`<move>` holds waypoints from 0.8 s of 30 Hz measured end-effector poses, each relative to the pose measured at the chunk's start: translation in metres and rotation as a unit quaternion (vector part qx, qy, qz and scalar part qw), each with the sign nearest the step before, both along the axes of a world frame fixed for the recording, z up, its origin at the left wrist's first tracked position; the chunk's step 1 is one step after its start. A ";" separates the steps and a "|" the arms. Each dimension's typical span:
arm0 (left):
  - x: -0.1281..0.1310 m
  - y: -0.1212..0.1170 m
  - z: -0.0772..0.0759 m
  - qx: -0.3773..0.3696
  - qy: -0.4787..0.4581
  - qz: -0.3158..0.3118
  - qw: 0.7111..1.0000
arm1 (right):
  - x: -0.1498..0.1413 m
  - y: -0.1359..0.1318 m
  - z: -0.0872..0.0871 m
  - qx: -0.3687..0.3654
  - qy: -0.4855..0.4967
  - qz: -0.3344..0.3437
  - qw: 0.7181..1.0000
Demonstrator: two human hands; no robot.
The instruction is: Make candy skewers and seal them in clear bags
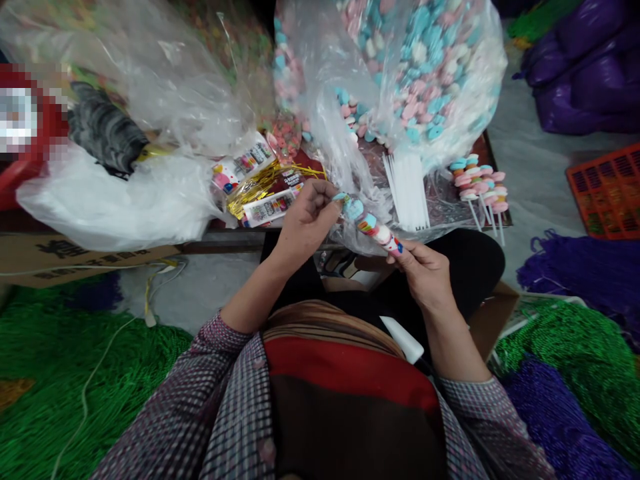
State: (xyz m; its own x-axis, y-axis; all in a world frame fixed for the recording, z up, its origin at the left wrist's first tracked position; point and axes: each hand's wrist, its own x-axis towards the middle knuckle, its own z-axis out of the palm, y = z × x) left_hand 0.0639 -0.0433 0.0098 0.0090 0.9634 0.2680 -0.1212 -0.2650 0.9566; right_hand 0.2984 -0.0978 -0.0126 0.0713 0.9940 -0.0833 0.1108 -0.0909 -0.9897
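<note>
In front of my body I hold a candy skewer (383,235) slantwise, with pink, white and blue pieces inside a printed clear wrapper. My right hand (425,270) is closed around its lower end. My left hand (313,217) pinches near the gathered upper end of the wrapper, beside a blue piece; the fingertips partly hide what they grip. Just beyond my left hand lie gold twist ties (260,183) and stacks of printed wrappers (267,208). White sticks (407,190) lie in a bundle past the skewer. Several unwrapped candy skewers (480,180) rest at the table's right edge.
Large clear bags of pastel candies (425,87) stand at the back of the table. A crumpled white plastic bag (115,200) lies left. An orange crate (605,193), purple bundles (590,73) and green strands (575,340) are on the right; more green strands (75,360) spread left, crossed by a white cable (85,393).
</note>
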 end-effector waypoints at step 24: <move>-0.004 -0.001 0.008 -0.031 -0.036 -0.067 0.997 | -0.006 0.000 -0.006 -0.002 0.071 -0.039 0.997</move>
